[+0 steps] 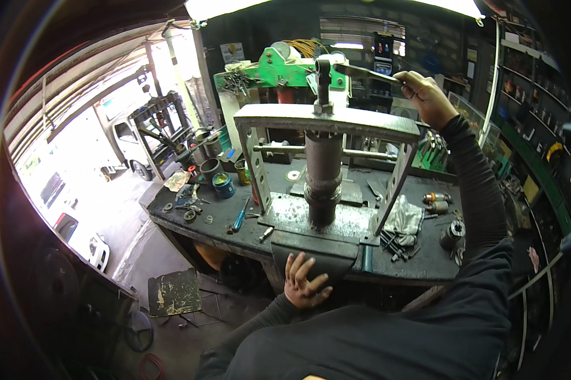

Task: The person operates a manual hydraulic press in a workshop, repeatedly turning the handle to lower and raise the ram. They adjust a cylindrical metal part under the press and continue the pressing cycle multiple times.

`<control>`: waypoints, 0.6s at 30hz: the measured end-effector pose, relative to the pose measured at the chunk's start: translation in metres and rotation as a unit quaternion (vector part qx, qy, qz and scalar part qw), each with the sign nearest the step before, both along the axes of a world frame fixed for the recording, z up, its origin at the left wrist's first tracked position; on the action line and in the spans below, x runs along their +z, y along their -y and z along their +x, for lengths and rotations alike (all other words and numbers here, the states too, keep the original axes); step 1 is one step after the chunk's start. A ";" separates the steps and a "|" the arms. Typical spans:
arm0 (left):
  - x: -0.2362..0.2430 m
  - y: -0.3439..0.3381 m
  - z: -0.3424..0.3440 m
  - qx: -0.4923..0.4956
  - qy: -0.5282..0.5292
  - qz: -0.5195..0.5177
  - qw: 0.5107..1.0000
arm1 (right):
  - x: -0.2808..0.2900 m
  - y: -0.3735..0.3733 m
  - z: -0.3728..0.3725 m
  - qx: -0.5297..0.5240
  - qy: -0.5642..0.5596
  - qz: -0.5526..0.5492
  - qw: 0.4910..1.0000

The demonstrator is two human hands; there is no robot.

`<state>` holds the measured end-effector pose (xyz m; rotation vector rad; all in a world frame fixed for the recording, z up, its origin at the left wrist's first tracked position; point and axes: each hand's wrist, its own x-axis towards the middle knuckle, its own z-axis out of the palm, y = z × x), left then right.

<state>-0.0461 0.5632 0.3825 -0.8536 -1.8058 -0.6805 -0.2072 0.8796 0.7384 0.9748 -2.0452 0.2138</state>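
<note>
Right hand [428, 100]: fingers curled round handle end of socket wrench [369, 73]. Wrench's long axis runs crosswise, leftward from hand to upright socket [323, 88] above top bar of steel frame [368, 119]. Frame stands by front edge of tabletop [431, 266], metal cylinder [323, 161] upright inside. Left hand [304, 285], farther from wrench: fingers spread, against dark plate [336, 253] overhanging front edge.

right fingers [410, 77] grip a wrench [369, 73] above a metal frame [368, 120]; left fingers [302, 271] touch a flap [317, 249].
</note>
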 end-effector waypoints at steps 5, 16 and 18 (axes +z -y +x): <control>-0.013 -0.001 -0.002 0.030 -0.017 0.008 0.999 | 0.004 0.019 -0.040 0.077 0.041 -0.008 0.996; -0.015 -0.012 -0.002 0.106 -0.036 0.028 0.993 | 0.020 0.054 -0.097 0.160 -0.024 0.018 0.987; -0.015 -0.014 -0.006 0.106 -0.051 0.034 0.992 | 0.018 0.044 -0.074 0.123 -0.091 0.012 0.988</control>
